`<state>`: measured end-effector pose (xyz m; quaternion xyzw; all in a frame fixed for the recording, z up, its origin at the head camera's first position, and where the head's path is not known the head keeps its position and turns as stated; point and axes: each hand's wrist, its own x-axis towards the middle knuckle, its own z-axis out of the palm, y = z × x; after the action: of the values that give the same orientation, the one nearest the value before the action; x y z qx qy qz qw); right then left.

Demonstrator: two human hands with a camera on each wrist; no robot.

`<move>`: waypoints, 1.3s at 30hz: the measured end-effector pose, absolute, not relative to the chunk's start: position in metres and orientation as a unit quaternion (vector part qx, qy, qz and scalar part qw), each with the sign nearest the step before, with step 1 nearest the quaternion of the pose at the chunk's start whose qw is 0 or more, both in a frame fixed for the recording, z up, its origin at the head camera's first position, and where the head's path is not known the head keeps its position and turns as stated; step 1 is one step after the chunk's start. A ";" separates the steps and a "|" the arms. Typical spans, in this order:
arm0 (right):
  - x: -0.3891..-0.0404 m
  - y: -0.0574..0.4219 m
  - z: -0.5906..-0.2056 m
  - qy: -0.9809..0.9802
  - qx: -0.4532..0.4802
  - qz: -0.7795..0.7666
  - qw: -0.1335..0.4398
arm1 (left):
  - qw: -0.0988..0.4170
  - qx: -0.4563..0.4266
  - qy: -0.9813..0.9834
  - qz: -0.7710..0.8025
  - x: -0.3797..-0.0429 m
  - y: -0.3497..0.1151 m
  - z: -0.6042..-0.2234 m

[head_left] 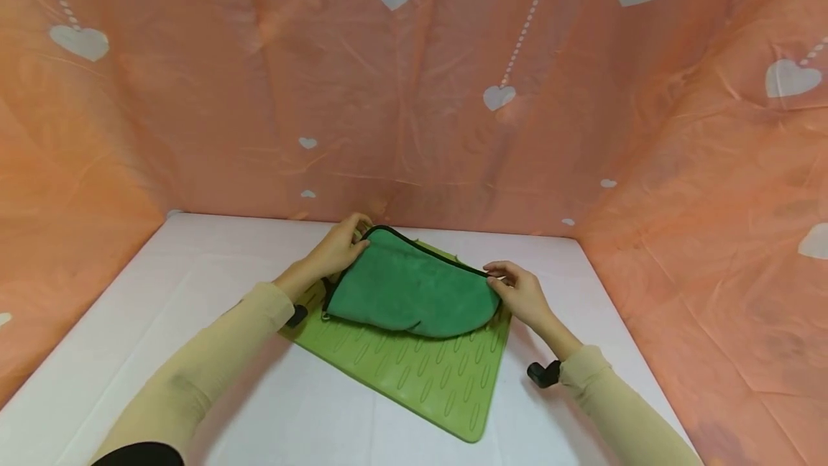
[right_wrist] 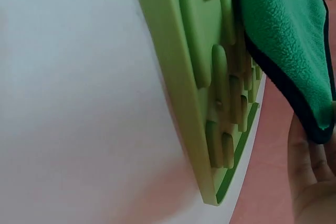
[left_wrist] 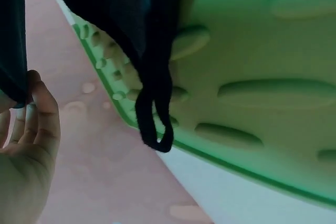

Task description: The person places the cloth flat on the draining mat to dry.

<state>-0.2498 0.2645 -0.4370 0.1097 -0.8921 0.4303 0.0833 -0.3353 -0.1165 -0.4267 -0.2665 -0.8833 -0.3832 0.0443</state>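
Note:
A green fleecy cloth [head_left: 417, 286] with black edging hangs between both hands over a green ridged mat [head_left: 446, 387]. My left hand [head_left: 336, 247] pinches its upper left corner, and in the left wrist view the left fingers [left_wrist: 46, 111] grip a dark edge. At the upper right corner my right hand [head_left: 522, 295] pinches the edge; the right wrist view shows that corner between thumb and fingers [right_wrist: 302, 156]. A black hanging loop [left_wrist: 154, 121] dangles from the cloth close over the mat. The lower edge of the cloth sags, covering the mat's back part.
The mat lies at an angle on a white-covered table [head_left: 310, 408]. Orange curtains [head_left: 414, 92] with white hearts stand behind the table and along both sides. A black wrist mount [head_left: 543, 374] sits by the right sleeve.

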 end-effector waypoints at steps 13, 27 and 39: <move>-0.278 0.266 -0.445 -0.915 0.127 0.371 0.095 | 0.013 -0.287 -0.897 -0.335 -0.358 -0.110 -0.433; -0.303 0.266 -0.457 -0.933 0.119 0.332 0.066 | -0.034 -0.278 -0.913 -0.297 -0.376 -0.109 -0.436; -0.304 0.267 -0.467 -0.941 0.116 0.313 0.050 | -0.045 -0.302 -0.925 -0.226 -0.380 -0.101 -0.447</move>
<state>-0.3038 0.2665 -0.4668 0.1156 -0.9414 0.3128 0.0496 -0.3795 -0.1011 -0.4472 -0.3015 -0.9251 -0.2262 -0.0452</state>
